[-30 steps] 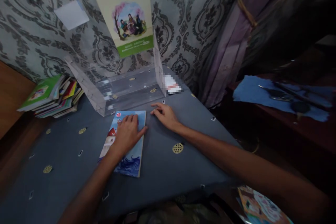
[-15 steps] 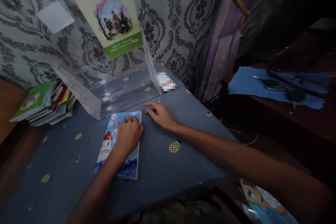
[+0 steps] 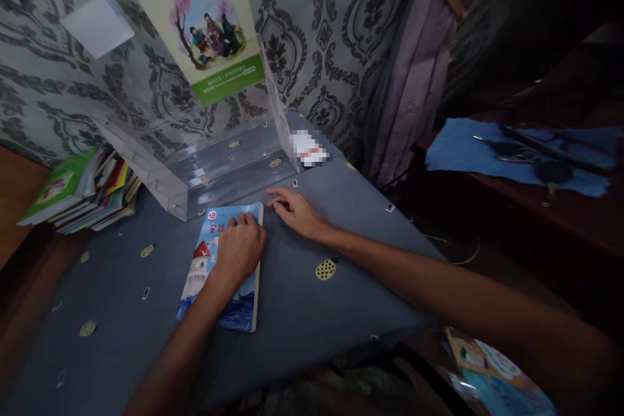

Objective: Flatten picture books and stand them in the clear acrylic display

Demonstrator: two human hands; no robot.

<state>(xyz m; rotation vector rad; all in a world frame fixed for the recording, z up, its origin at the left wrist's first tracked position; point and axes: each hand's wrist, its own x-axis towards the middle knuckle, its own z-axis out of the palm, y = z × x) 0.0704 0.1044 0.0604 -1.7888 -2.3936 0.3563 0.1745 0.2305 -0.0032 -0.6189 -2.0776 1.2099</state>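
stack of books (image 3: 80,190), ten o'clock from blue book (image 3: 201,263) | clear rack (image 3: 166,190), twelve o'clock from it | blue book flat on tablecloth (image 3: 297,302) | left hand (image 3: 238,247) palm-down on cover, fingers loosely bent, gripping nothing | right hand (image 3: 295,214) just beside it, two o'clock, half curled, empty

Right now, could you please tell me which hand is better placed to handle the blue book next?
Probably the left: the left hand rests on the book, while the right hand is beside it, off the cover.
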